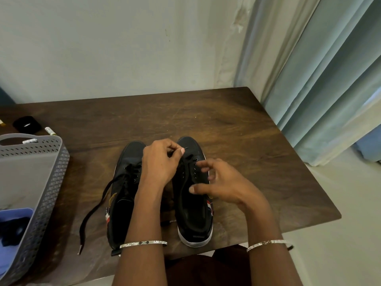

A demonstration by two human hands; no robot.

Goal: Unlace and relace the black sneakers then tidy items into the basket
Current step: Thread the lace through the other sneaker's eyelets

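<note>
Left hand [160, 164] pinches the black lace [190, 157] of a black low-top sneaker [195, 213] at the wooden table's [247, 141] front edge. Right hand [222, 182] hovers, fingers apart.

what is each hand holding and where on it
The left hand pinches the lace near its tip, at the right shoe; the right hand holds nothing, fingers loose above that shoe.

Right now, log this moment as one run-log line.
left hand: pinches lace tip | right hand: loose over right sneaker eyelets | left sneaker: lace trails on table | basket: far left
</note>
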